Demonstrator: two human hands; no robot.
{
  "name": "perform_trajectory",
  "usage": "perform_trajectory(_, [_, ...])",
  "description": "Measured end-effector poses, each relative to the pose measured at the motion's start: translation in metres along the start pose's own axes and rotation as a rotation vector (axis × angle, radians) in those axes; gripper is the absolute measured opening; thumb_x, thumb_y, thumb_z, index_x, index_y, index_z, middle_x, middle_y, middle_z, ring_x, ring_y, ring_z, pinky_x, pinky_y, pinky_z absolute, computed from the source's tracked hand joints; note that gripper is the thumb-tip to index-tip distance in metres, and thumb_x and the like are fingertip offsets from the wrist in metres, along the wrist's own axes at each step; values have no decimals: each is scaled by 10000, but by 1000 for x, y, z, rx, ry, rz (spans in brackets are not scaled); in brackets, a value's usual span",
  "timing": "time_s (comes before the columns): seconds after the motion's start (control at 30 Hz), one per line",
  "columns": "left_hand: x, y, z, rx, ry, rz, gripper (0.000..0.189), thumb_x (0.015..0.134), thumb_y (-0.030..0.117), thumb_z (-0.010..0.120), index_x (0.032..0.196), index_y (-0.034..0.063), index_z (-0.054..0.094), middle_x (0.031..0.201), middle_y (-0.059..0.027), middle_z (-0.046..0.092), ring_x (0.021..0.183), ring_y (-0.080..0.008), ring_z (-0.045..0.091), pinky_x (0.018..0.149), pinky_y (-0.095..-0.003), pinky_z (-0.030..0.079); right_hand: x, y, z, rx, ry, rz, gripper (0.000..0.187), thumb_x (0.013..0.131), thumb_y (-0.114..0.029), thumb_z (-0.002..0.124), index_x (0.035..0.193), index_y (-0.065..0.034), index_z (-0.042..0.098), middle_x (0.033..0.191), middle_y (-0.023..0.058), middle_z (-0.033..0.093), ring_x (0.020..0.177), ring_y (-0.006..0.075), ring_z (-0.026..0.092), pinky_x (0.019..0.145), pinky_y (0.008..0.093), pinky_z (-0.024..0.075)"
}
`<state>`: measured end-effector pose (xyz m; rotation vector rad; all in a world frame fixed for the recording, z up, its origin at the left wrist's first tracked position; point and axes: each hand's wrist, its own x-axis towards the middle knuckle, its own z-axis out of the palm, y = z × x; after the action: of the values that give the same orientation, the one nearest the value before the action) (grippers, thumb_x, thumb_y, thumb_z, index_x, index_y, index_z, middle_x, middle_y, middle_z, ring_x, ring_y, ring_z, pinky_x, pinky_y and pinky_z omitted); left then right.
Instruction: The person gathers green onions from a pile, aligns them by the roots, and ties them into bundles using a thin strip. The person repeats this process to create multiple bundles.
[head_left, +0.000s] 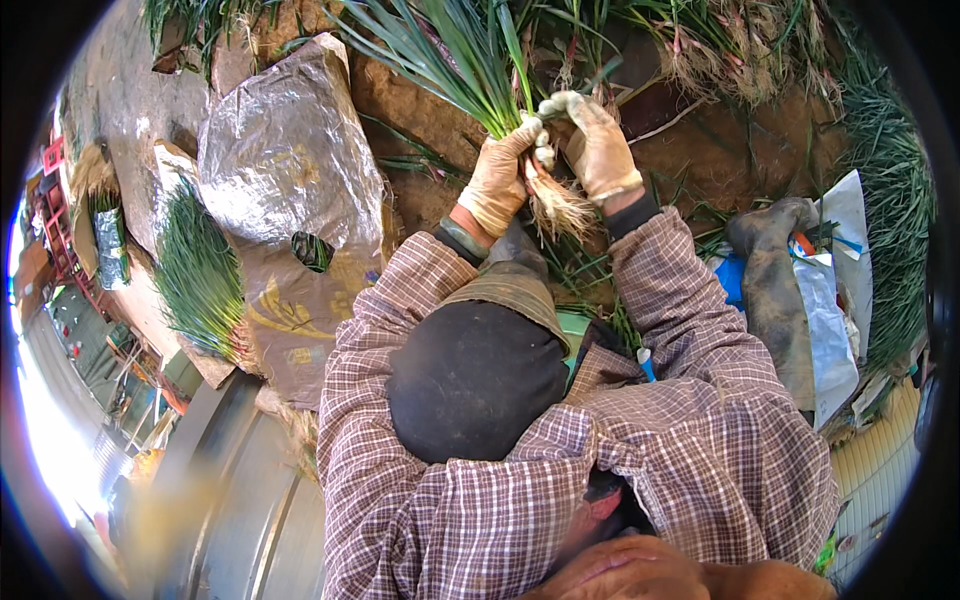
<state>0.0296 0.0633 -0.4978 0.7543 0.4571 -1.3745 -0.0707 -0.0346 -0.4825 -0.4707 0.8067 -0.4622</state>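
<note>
My left hand (496, 178), in a pale, soiled glove, grips a bunch of green garlic or onion plants (469, 79) around the stems. Their long leaves fan out towards the top of the view. Pale, stringy roots (561, 201) hang below the fist, between my wrists. Beside the stems is my gloved right hand (600, 154), its fingers bent and the tips close to the left thumb. Whether those fingertips pinch a leaf or only touch the bunch cannot be made out. Below the hands, a dark-covered knee (480, 379) sticks up between my plaid sleeves.
More rooted plants (731, 52) lie along the top, and a leafy heap (889, 225) lines the right side. A shiny plastic sack (289, 142) is spread at left, near a bundle of greens (199, 274). My other muddy-clad leg (776, 300) extends at right beside white sheeting (832, 345).
</note>
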Motion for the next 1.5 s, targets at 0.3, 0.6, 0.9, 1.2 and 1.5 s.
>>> perform_trajectory(0.3, [-5,31,3,179,-18,80,110,947,153,586,916,64,531,666,30,457,518,-43,408,477,-206,358,-61,-19,-64,-527,-29,201,257,938,-289,598,887,-39,625,816,71,631,750,169,610,671,303,491])
perform_trajectory(0.6, [-49,76,30,-143,-535,162,198,945,146,581,1122,73,532,693,29,502,468,-11,413,441,-172,381,55,-2,-7,-1029,19,-332,339,937,-270,583,1166,-21,611,959,121,684,789,193,644,728,302,517])
perform_trajectory(0.9, [-37,81,7,-6,-419,200,255,951,154,565,1171,28,533,643,53,459,481,-28,400,471,-200,358,108,26,20,-1801,190,-37,392,878,-440,546,1054,-107,656,982,181,675,932,340,649,805,441,505])
perform_trajectory(1.2, [-16,35,-11,231,35,60,164,892,103,647,1031,16,629,887,-96,687,713,-169,666,583,-271,553,16,18,6,-897,54,-332,177,903,-149,637,996,1,650,883,90,661,775,183,632,714,304,506])
perform_trajectory(1.5, [-17,23,-25,494,48,47,114,840,97,705,908,41,634,689,-39,644,462,-113,570,415,-229,445,-5,22,-5,-615,-91,-106,121,901,-47,623,1005,-3,665,982,22,615,930,105,587,821,236,481])
